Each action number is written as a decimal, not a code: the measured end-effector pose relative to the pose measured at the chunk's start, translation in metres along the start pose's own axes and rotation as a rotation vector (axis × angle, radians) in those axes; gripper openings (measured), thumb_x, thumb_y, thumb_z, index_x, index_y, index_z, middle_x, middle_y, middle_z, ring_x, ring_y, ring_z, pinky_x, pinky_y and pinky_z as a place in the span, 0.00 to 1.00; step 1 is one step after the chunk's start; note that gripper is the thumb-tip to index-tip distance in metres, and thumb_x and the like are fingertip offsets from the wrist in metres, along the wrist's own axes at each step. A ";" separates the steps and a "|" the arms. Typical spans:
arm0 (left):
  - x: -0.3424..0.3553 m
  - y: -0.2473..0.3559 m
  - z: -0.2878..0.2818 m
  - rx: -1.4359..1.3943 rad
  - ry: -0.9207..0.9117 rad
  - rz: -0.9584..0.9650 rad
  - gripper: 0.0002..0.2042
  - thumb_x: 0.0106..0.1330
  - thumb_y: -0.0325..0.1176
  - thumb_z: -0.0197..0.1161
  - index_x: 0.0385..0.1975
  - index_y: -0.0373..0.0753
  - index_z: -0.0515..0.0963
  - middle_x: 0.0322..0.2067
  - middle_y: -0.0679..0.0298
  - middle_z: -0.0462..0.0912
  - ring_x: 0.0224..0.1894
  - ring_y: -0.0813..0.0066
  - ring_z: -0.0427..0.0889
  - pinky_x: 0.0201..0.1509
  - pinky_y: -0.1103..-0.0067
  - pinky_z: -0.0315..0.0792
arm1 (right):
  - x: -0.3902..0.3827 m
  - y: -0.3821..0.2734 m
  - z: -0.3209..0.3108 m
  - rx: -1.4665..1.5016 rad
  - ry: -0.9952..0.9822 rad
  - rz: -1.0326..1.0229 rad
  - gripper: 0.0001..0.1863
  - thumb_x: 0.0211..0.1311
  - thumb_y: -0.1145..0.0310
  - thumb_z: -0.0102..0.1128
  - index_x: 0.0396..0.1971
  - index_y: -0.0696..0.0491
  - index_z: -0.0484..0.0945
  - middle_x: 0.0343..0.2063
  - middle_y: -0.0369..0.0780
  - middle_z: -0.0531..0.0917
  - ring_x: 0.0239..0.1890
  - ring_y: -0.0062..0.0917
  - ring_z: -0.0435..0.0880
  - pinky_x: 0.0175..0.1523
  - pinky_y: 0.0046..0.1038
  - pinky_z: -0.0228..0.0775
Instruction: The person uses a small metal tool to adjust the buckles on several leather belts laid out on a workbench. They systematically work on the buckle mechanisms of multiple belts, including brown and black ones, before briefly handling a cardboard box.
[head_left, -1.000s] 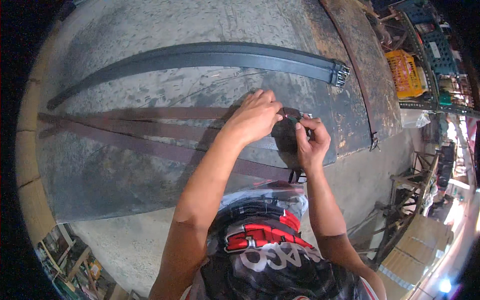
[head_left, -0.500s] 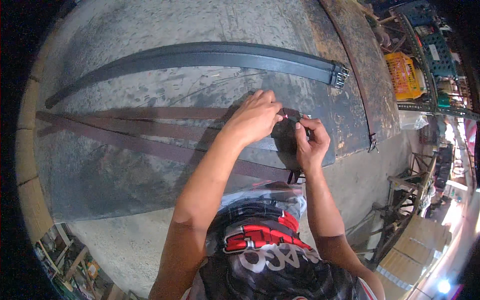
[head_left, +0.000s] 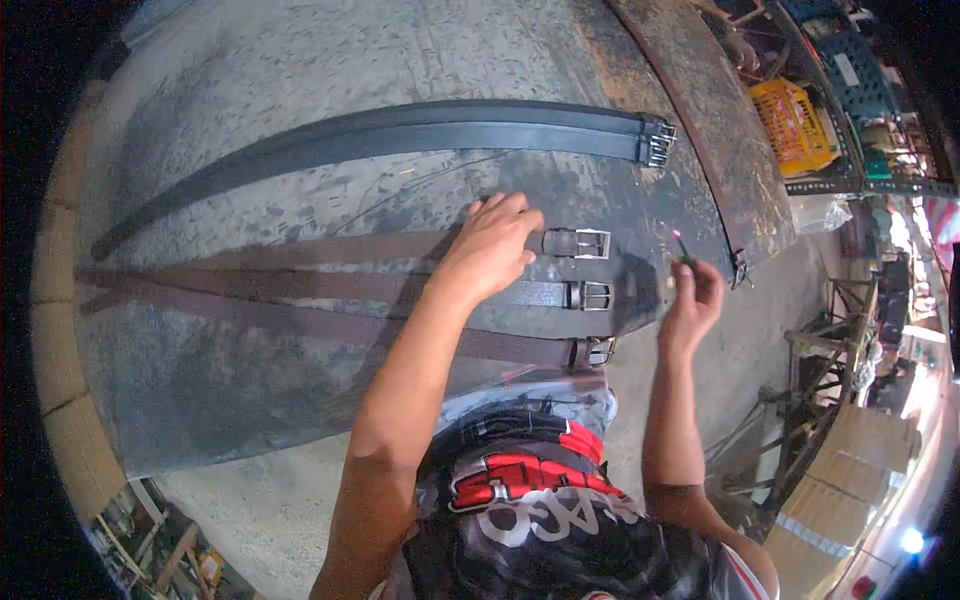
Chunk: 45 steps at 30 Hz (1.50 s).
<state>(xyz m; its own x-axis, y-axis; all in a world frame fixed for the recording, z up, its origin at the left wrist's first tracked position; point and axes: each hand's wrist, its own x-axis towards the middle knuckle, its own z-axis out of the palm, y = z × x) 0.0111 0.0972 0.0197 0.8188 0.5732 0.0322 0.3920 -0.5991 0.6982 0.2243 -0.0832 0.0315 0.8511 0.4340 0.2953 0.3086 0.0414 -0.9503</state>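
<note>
Three dark brown belts lie fanned out on the grey table, buckles to the right: the far brown belt (head_left: 380,246), the middle brown belt (head_left: 510,293) and the near brown belt (head_left: 505,347). My left hand (head_left: 487,248) is closed over the far one, just left of its silver buckle (head_left: 592,243). Off the right ends of the belts, my right hand (head_left: 692,300) pinches a thin dark stick-like tool (head_left: 683,248) with a bright pinkish-red tip. Its exact kind is too small to tell. The tool is apart from the belts.
Black belts (head_left: 420,137) with buckles lie farther back. Another brown belt (head_left: 690,120) runs along the table's right side, its buckle at the edge. Beyond stand a yellow basket (head_left: 792,130) and racks. Cardboard (head_left: 60,290) lines the left edge.
My right hand has moved right with the tool, away from the far brown belt's buckle end, uncovering the buckles. My left hand remains on that belt.
</note>
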 end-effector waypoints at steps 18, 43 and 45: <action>0.021 -0.001 0.015 -0.139 0.159 -0.006 0.05 0.65 0.29 0.55 0.33 0.37 0.77 0.36 0.56 0.75 0.43 0.54 0.76 0.48 0.64 0.70 | -0.011 -0.007 -0.073 -0.186 -0.054 0.137 0.09 0.61 0.76 0.60 0.41 0.62 0.77 0.33 0.40 0.82 0.37 0.23 0.82 0.45 0.22 0.73; 0.023 -0.004 0.016 -0.201 0.234 -0.010 0.02 0.63 0.27 0.56 0.33 0.35 0.73 0.35 0.54 0.75 0.41 0.51 0.77 0.44 0.65 0.71 | -0.022 0.012 0.095 -0.144 -0.406 0.121 0.06 0.55 0.73 0.68 0.29 0.58 0.81 0.26 0.34 0.83 0.30 0.14 0.77 0.37 0.19 0.70; 0.023 -0.004 0.015 -0.209 0.231 -0.011 0.03 0.63 0.26 0.57 0.33 0.35 0.73 0.34 0.54 0.75 0.41 0.51 0.77 0.44 0.65 0.71 | -0.022 0.012 0.095 -0.129 -0.412 0.128 0.05 0.55 0.73 0.67 0.29 0.58 0.81 0.26 0.34 0.83 0.30 0.14 0.77 0.37 0.19 0.70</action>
<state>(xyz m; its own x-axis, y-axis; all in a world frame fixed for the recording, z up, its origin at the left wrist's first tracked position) 0.0345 0.1042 0.0064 0.6884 0.7054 0.1691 0.2860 -0.4782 0.8304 0.1689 -0.0070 0.0039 0.6535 0.7518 0.0874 0.2847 -0.1372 -0.9487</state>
